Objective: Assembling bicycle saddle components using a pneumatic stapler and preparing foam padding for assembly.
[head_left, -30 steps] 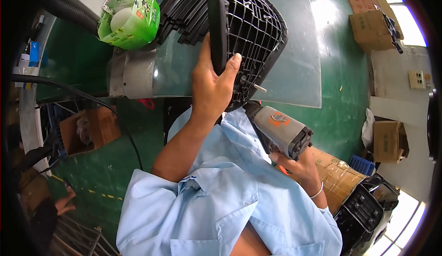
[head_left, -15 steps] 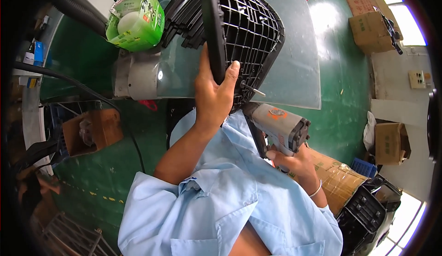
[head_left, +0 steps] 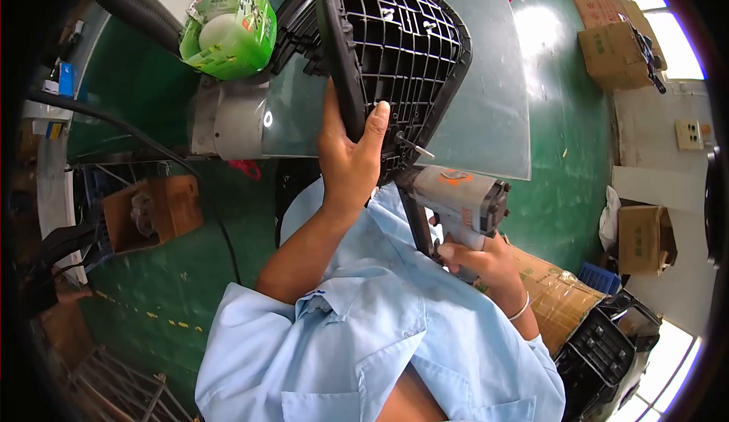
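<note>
My left hand (head_left: 351, 160) grips a black panel (head_left: 410, 50) near its lower end, thumb over the ribs and the other fingers behind. The panel is held upright, its ribbed plastic grid facing me and a thick dark padded rim around it. A thin metal rod (head_left: 415, 146) sticks out of its lower part. In my right hand (head_left: 486, 261) is a grey air stapler (head_left: 459, 194), my fingers wrapped round its handle. The stapler's nose lies close against the panel's lower end; whether they touch, I cannot tell.
A glass-topped table (head_left: 486, 118) lies beyond, with a bundle of black strips (head_left: 298, 31) and a green carton (head_left: 235, 31) on it. A black cable (head_left: 152, 142) hangs at left. Cardboard boxes (head_left: 554, 289) and a blue crate (head_left: 600, 278) stand at right. A person's arm shows far left.
The panel has turned slightly, so its ribbed side faces me more, and its top has shifted left. The stapler has tilted a little in my right hand, its magazine now showing more.
</note>
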A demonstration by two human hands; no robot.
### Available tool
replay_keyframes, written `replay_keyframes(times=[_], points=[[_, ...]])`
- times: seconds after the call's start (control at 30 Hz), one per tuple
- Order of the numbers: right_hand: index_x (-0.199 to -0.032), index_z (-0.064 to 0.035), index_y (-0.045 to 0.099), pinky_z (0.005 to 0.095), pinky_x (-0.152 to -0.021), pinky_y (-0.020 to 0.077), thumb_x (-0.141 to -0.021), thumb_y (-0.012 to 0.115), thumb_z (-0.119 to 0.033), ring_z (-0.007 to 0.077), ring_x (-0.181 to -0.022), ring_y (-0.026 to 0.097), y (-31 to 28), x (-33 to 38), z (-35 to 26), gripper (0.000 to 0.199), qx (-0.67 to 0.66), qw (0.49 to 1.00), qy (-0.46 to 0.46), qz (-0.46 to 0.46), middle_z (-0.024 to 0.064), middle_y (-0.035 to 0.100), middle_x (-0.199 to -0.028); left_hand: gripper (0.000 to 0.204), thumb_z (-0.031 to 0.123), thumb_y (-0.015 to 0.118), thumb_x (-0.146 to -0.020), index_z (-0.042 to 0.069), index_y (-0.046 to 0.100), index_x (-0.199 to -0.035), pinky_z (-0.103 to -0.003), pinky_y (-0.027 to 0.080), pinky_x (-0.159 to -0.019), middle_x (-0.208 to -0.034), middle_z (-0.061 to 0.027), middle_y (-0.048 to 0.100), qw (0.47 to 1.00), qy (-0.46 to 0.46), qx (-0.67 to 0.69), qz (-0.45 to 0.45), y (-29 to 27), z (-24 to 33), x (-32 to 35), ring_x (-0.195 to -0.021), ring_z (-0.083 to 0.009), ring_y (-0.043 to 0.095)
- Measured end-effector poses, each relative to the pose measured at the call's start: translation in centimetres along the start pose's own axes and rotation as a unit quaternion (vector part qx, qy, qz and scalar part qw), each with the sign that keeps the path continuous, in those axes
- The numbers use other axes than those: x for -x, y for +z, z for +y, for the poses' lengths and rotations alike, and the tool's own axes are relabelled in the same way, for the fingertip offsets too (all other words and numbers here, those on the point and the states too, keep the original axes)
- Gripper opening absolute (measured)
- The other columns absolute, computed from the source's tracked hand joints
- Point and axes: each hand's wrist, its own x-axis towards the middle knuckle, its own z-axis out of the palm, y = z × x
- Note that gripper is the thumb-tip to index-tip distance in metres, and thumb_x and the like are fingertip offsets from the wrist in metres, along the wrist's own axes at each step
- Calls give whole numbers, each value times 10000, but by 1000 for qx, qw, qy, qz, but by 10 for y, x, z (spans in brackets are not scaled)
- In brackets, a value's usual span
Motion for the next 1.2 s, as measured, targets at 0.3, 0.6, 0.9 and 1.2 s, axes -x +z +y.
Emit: replay_keyframes(times=[0.3,0.6,0.9,1.2], points=[[-1054,19,544,220,-515,426,-689,715,-107,80,-610,541,-59,15,-17,422,114,966,-156,173,17,588,-740,454,170,636,-859,-6,447,-1232,-257,402,-894,-1115,-65,529,980,-109,160,-40,-12,-2,-11,-996,-139,507],[-1196,81,424,261,-532,419,-730,633,-146,141,-550,506,-39,7,20,560,-64,986,-135,75,66,527,-669,505,143,621,-862,21,384,-1291,-305,363,-983,-1205,-60,480,950,-128,282,27,32,-29,-4,-1096,-158,464],[-1100,52,507,230,-485,407,-719,647,-18,99,-543,522,-22,-3,23,412,-129,985,-86,71,49,564,-689,533,78,595,-870,30,311,-1318,-294,376,-958,-1209,-61,457,953,-129,265,71,38,-33,12,-1069,-136,465],[-948,34,538,239,-479,390,-738,640,-37,100,-510,493,-13,-12,2,244,-75,994,-57,49,37,539,-643,447,134,602,-877,19,375,-1245,-251,412,-860,-1118,-48,480,959,-131,240,72,32,-29,18,-973,-109,481]])
